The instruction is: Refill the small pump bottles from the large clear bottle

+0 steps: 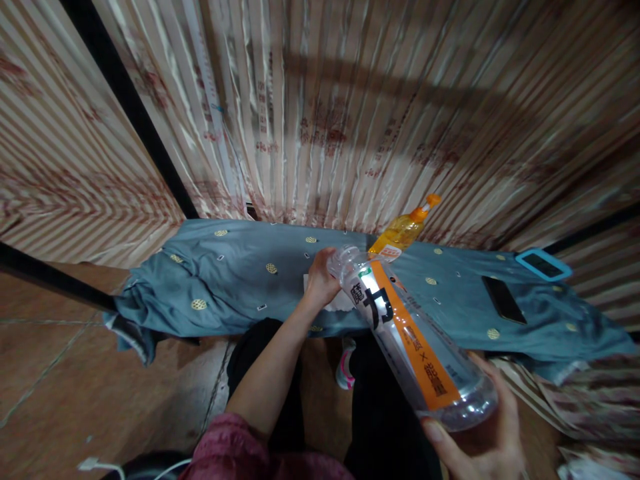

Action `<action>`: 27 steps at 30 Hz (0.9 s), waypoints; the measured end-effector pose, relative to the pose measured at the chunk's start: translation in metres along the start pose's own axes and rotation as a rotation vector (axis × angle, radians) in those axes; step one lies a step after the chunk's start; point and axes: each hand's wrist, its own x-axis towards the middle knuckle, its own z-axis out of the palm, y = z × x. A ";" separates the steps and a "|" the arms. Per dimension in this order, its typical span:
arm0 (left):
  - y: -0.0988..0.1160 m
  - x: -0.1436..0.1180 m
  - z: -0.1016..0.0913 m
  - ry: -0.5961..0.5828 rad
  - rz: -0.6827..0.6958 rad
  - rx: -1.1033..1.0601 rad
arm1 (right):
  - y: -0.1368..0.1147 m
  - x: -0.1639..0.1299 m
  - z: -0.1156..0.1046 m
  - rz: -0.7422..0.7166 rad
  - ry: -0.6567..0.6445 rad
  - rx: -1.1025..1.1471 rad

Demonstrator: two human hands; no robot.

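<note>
A large clear plastic bottle [415, 347] with an orange and white label is tilted in front of me, its neck up and to the left, its base down and to the right. My right hand [483, 433] grips the base, fingers behind and thumb below. Closed at the bottle's mouth is my left hand [323, 277]; its fingertips are partly hidden. No liquid can be made out inside. Behind the neck stands an orange pump bottle [400, 232] with yellow contents. A white paper-like piece [341, 304] lies under the left hand, mostly covered.
A narrow bench under a blue-grey patterned cloth [240, 267] runs across in front of me. On its right lie a dark phone [503, 300] and a blue-framed device [543, 265]. Striped curtains [325, 133] hang behind. A white cable [107, 467] is at lower left.
</note>
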 end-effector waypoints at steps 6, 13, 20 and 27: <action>-0.003 0.000 0.002 0.005 -0.005 -0.014 | 0.011 0.004 -0.004 -0.028 -0.003 0.027; 0.001 0.001 -0.001 -0.003 -0.023 0.002 | 0.013 0.004 -0.006 -0.061 -0.015 0.021; 0.004 0.001 -0.003 -0.022 -0.038 -0.002 | 0.020 0.005 -0.009 -0.068 -0.021 0.012; -0.001 0.001 0.000 -0.010 -0.010 -0.011 | 0.043 0.014 -0.022 -0.150 -0.079 0.020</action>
